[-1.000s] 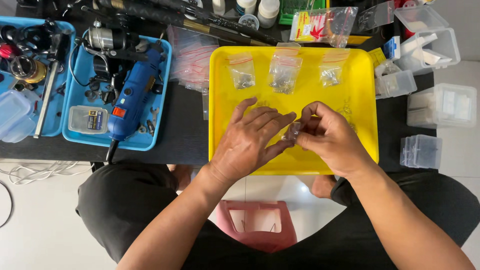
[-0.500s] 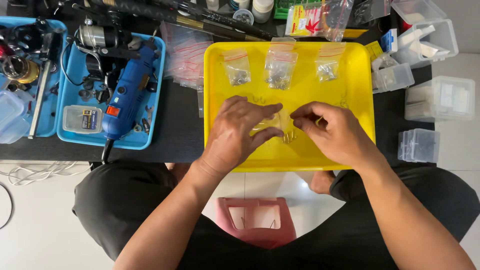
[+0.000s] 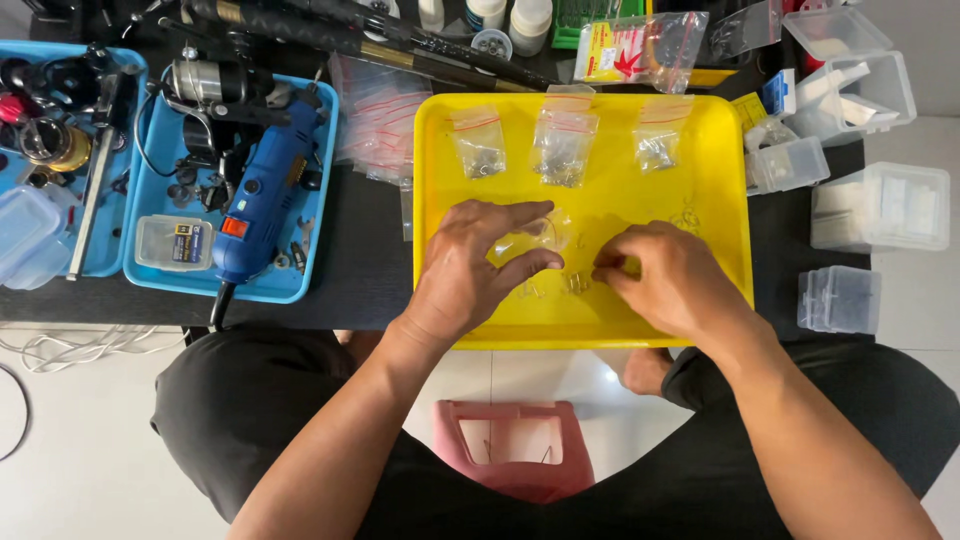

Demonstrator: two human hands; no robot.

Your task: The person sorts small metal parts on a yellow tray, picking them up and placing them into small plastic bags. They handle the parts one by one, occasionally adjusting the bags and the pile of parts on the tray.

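Two bare hands work over a yellow tray [image 3: 730, 215] on a dark counter [image 3: 370, 270], seen from above. Left hand [image 3: 470, 270] holds a small clear plastic bag [image 3: 535, 235] between thumb and fingers, its grip narrow around the bag, just above the tray's floor near the middle. Right hand [image 3: 670, 280] rests low on the tray, fingertips pinched together at a few small metal pieces [image 3: 575, 283] lying between the two hands; whether anything sits inside that pinch cannot be told. Three more small clear bags [image 3: 563, 145] with red seal strips lie in a row along the tray's far side. Left of the tray, a blue tray [image 3: 160, 285] carries a blue rotary tool [image 3: 265, 195] and a fishing reel [image 3: 205, 85]. Clear plastic boxes [image 3: 880, 205] stand at the counter's right end, well apart from the hands. A pink stool [image 3: 510, 445] shows on the floor between the person's knees.
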